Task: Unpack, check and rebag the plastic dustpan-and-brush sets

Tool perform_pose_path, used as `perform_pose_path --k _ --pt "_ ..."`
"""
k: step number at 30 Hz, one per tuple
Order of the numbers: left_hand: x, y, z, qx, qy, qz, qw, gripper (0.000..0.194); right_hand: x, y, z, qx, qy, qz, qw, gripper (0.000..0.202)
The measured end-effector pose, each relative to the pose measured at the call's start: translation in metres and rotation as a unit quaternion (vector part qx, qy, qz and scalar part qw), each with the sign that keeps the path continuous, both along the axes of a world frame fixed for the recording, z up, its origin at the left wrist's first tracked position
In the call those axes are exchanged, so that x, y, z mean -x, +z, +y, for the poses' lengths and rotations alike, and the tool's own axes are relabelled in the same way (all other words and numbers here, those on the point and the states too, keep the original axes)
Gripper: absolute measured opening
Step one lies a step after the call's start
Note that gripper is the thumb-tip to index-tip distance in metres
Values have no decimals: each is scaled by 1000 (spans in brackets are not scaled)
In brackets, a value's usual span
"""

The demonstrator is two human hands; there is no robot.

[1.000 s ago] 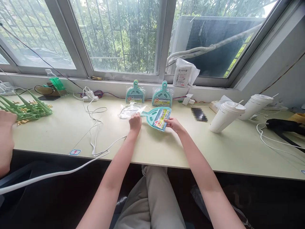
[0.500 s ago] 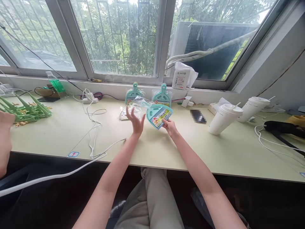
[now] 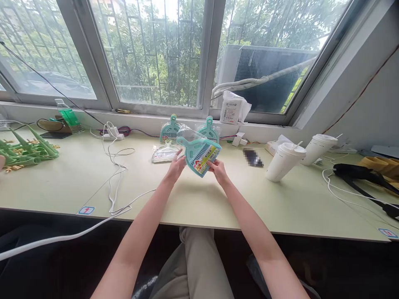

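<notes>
Head camera: the right hand (image 3: pixel 219 171) pinches the wide edge of a teal dustpan (image 3: pixel 193 153) above the table (image 3: pixel 199 203), long axis slanting, handle toward upper left. Its yellow label (image 3: pixel 207 158) is too blurred to read; whether the left hand (image 3: pixel 176 167) grips, I cannot tell.

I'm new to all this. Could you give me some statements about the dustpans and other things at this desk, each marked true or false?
1. The right grip holds a teal dustpan by its wide end. True.
2. Its label faces the window. False: the label faces the camera.
3. Two white lidded cups have straws. True.
4. A green bottle stands beside the cups. False: the green bottle is at the back left.
5. Just one wrapped dustpan is upright at the back. False: two wrapped dustpans are.
</notes>
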State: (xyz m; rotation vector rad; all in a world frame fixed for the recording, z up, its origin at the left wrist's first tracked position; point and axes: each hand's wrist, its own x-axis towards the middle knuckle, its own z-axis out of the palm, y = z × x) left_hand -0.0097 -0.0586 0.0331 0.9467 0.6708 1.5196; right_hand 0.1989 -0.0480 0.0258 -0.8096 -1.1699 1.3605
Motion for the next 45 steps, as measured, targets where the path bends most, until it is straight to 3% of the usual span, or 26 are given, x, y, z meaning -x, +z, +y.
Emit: perform_pose_path --k 6,12,16,21,27,34,40,45 --pt "-15 2 -8 -27 -59 29 997 55 10 0 -3 2 -24 39 999 30" --pt "-25 -8 -8 -13 -144 27 989 44 19 -1 -6 27 -61 67 996 25" --pt "-30 -9 -9 -18 -176 34 984 47 21 -2 -6 37 -79 88 992 23" --pt "-38 -4 -18 -39 -174 75 981 55 23 1 -8 32 -104 80 991 20" --pt "-44 -6 -21 12 -172 126 977 62 21 3 -10 16 -118 81 990 26" --pt "-43 -8 -12 -2 -93 20 995 60 28 -1 -11 13 -119 89 989 26" --pt "-49 -10 -20 57 -177 51 981 50 24 1 -12 14 -128 105 986 25" --pt "-45 -9 -13 36 -112 94 989 49 28 2 -12 21 -92 128 987 25"
